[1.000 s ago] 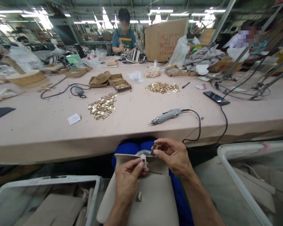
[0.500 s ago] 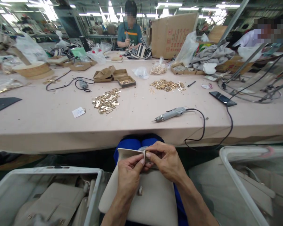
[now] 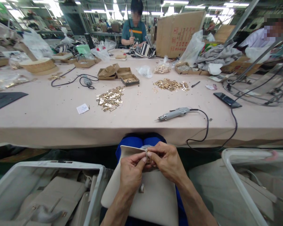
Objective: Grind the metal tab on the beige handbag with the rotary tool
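A beige bag [image 3: 155, 201] rests on my lap, its flap [image 3: 130, 152] lifted toward the table. My left hand [image 3: 132, 172] pinches the edge of that flap with thumb and fingers. Against the same edge, my right hand [image 3: 166, 160] is closed on a small gold metal plate [image 3: 148, 159], partly covered by the fingers. Below the hands, a small metal fitting [image 3: 141, 188] shows on the bag's front.
On the table lie a grey electric screwdriver [image 3: 174, 114] with a black cord, a pile of gold plates [image 3: 110, 99], another gold pile [image 3: 168, 84] and a phone [image 3: 227, 100]. White bins with bags stand left [image 3: 101, 175] and right [image 3: 235, 182]. A co-worker [image 3: 134, 31] sits opposite.
The whole view has shifted slightly, so the table things appear a little further right. Both hands keep their grip at the flap edge; more of the gold plate shows between them.
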{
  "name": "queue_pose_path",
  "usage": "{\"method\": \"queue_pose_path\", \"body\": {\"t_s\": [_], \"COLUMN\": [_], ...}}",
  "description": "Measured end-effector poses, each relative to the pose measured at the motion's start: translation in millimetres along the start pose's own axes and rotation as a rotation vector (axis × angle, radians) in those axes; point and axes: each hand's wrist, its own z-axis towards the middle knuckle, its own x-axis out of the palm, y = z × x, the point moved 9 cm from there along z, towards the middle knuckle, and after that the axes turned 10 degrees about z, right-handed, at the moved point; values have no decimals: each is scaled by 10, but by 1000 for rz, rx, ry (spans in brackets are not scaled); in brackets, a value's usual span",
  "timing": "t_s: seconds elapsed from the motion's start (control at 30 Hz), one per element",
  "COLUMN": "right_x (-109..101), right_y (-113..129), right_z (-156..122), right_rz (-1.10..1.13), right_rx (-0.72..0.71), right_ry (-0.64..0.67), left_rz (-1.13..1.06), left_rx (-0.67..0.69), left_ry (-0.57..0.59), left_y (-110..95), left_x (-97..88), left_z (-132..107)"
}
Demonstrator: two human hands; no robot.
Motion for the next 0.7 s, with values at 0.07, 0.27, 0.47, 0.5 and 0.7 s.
{"method": "queue_pose_path", "body": {"t_s": [0.07, 0.27, 0.47, 0.5, 0.7], "right_x": [-9, -22, 13, 19, -65], "right_y": [18, 46, 81, 85, -71], "right_z": [2, 23, 0, -12, -151], "right_rz": [-7, -46, -173, -204, -128], "right_rx": [-20, -58, -75, -81, -138], "right_ry": [-10, 6, 17, 11, -157], "left_rz": [-2, -4, 32, 31, -48], "left_rx": [9, 7, -26, -28, -150], "left_ry": [16, 40, 19, 8, -11], "left_y": [-1, 15, -13, -27, 106], "left_x": [3, 22, 25, 23, 130], "left_z": [0, -19, 3, -1, -106]}}
